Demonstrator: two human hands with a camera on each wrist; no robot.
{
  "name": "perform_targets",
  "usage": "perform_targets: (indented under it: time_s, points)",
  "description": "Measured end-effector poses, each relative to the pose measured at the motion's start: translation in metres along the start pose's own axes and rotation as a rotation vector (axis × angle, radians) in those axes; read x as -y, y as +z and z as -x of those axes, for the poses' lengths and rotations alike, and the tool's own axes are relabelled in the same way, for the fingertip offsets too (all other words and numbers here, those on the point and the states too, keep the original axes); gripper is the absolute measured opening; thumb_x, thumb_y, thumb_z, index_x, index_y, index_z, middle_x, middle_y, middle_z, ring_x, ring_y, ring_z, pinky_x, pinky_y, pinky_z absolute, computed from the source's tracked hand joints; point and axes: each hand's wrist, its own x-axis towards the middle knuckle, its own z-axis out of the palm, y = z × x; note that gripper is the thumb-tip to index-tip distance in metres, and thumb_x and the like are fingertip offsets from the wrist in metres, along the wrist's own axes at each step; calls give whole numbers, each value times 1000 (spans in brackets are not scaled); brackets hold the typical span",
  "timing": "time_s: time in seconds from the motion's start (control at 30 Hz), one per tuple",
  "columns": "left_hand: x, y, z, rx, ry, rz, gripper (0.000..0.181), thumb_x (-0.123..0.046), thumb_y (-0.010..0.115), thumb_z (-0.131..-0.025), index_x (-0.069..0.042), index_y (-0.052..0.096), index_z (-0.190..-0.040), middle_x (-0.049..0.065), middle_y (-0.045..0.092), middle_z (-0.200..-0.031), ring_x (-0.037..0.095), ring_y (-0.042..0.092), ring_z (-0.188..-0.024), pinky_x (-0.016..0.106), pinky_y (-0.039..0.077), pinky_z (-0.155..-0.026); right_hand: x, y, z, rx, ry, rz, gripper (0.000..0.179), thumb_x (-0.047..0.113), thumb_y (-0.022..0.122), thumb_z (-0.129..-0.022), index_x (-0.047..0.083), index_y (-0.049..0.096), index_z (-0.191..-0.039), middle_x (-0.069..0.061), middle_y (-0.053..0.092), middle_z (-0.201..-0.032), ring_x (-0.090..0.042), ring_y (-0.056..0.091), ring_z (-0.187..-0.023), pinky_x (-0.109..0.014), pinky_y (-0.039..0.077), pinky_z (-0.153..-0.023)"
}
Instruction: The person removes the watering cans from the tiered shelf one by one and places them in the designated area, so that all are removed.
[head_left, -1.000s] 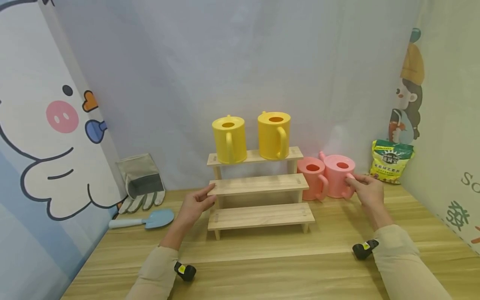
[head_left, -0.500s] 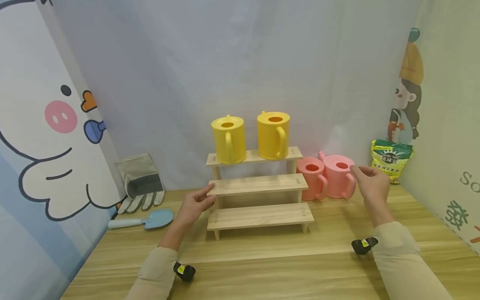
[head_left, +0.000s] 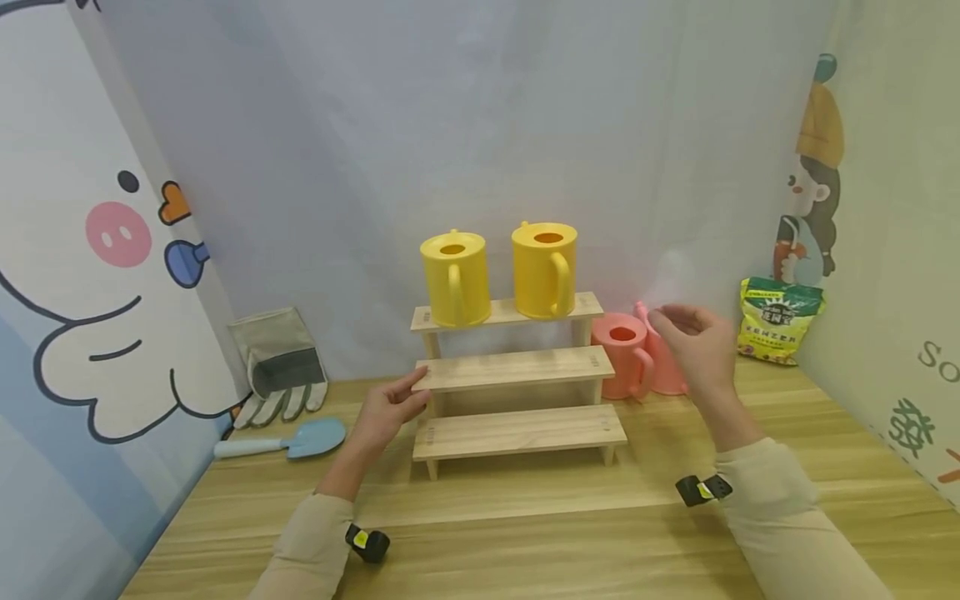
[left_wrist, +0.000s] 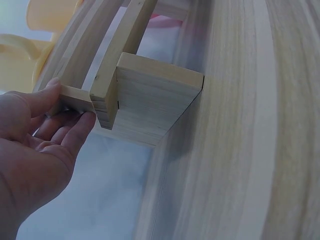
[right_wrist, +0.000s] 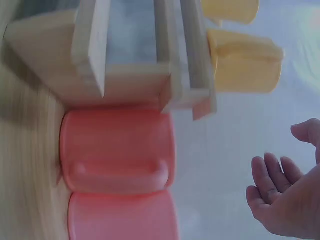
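A three-tier wooden stand (head_left: 517, 369) stands mid-table. My left hand (head_left: 386, 410) pinches the left end of its middle shelf, thumb on one face and fingers on the other in the left wrist view. On the top shelf sit two yellow watering cans, a left one (head_left: 468, 283) and a right one (head_left: 534, 275). Beside the stand's right side are a coral watering can (head_left: 617, 373) and a lighter pink watering can (head_left: 666, 375). My right hand (head_left: 699, 350) hovers in front of the pink can, hiding part of it. In the right wrist view its fingers are apart, holding nothing.
On the left lie a blue trowel (head_left: 315, 437) with a pale handle and a pair of work gloves (head_left: 288, 367) against the backdrop. A yellow-green bag (head_left: 780, 321) stands at the back right. Printed curtains rise behind and on both sides of the wooden table (head_left: 525, 533).
My right hand has let go of the pink watering can's handle, lifted, and moved left in front of that can. The left hand stays on the middle shelf.
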Motion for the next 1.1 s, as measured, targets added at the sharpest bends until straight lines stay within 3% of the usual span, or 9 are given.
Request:
perform_targets:
  time_s: [0.17, 0.4, 0.67, 0.8, 0.97, 1.1]
  points:
    - [1, 0, -1, 4, 6, -6, 55, -19, 62, -102, -9, 43, -152, 15, 39, -155, 33, 51, -131, 33, 49, -102, 12, 18, 11, 63, -114, -80, 41, 29, 77, -91, -3, 69, -116, -5, 72, -107, -7, 66, -96, -14, 54, -82]
    - [1, -3, -1, -12, 13, 2, 54, -18, 62, -102, -8, 43, -152, 17, 42, -153, 33, 52, -129, 31, 50, -101, 35, 51, 10, 150, -140, -138, 40, 29, 76, -91, -1, 68, -117, -10, 70, -111, -15, 65, -101, -17, 53, -83]
    - [3, -1, 0, -7, 5, 17, 54, -15, 62, -102, -6, 43, -151, 24, 53, -139, 33, 52, -129, 29, 50, -100, 47, 78, -2, 151, -151, -181, 37, 20, 76, -90, -6, 67, -115, -17, 70, -110, -23, 67, -101, -19, 54, -82]
    - [5, -1, -1, -5, 2, 14, 54, -17, 62, -102, -7, 43, -152, 23, 53, -140, 33, 52, -129, 30, 49, -101, 50, 85, -8, 135, -155, -156, 35, 18, 76, -89, -5, 68, -114, -17, 71, -110, -25, 67, -100, -20, 54, -81]
    - [3, -1, -2, -6, 9, 14, 54, -17, 62, -102, -7, 44, -152, 23, 53, -141, 33, 52, -130, 31, 49, -101, 54, 92, -15, 125, -156, -99, 36, 21, 77, -90, -3, 68, -115, -15, 71, -110, -25, 67, -100, -31, 57, -86]
    - [3, -1, -2, -4, 13, 11, 55, -17, 63, -101, -7, 44, -151, 23, 53, -141, 33, 51, -130, 31, 49, -101, 56, 97, -21, 106, -168, -83, 37, 21, 79, -88, -4, 69, -113, -17, 71, -107, -26, 67, -98, -30, 58, -82]
